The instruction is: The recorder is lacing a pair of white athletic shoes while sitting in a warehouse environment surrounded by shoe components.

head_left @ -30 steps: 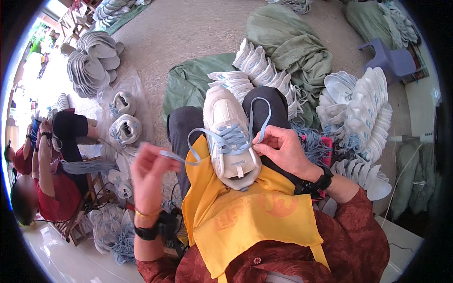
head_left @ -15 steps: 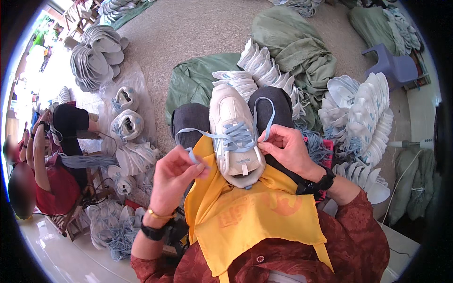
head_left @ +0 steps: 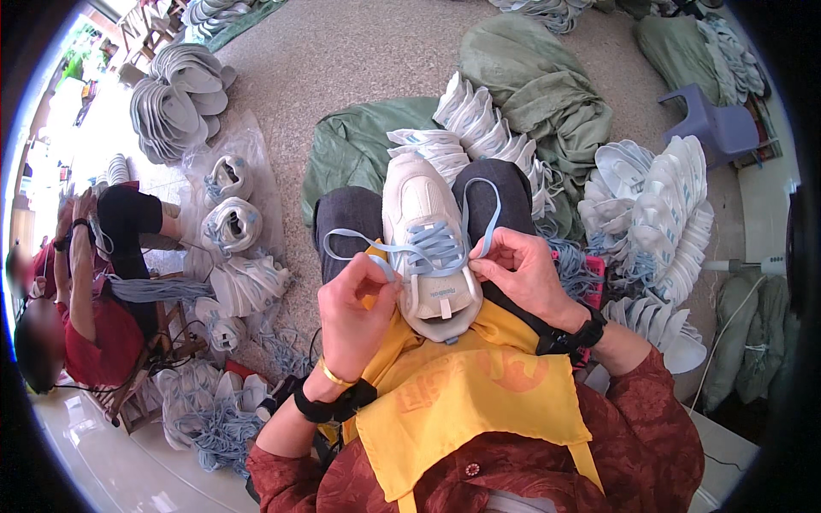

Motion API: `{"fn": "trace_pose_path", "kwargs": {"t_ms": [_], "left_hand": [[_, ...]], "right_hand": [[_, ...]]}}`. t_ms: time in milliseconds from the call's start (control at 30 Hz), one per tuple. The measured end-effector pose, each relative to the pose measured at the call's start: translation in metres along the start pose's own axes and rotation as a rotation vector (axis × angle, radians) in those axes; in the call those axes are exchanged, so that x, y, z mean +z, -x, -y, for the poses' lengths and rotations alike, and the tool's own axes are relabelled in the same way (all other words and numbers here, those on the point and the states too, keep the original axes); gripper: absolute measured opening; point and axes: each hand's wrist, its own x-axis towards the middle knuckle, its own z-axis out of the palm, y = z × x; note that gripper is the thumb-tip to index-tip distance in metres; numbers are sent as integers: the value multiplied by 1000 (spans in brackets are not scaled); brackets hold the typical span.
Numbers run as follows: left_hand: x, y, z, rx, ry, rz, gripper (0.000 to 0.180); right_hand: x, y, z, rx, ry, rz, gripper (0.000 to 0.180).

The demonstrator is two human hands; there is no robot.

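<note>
Here's the white shoe [head_left: 417, 192], sitting between the wearer's knees [head_left: 517, 192], toe pointing away, its blue lace [head_left: 434, 246] criss-crossing the tongue. The left hand [head_left: 355, 308] is pinching one lace end just beside the shoe, thumb and fingertips closing together on it; the right hand [head_left: 530, 278] is gripping the other end at the opposite edge, that strand looping up over the knee. Underneath, a yellow apron [head_left: 470, 410] is covering the lap. Beyond the knees, white uppers [head_left: 483, 120] are leaning in a row beside green sacking [head_left: 359, 145]; far left, a co-worker in red [head_left: 103, 346] is sitting.
</note>
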Motion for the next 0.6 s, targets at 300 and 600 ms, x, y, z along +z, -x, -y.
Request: {"fn": "trace_pose_path", "kwargs": {"t_ms": [300, 600], "left_hand": [[12, 3, -12, 64, -98, -59, 14], [14, 2, -4, 73, -134, -38, 15]], "right_hand": [[-2, -1, 12, -42, 166, 18, 7], [0, -1, 9, -75, 91, -31, 6]]}}
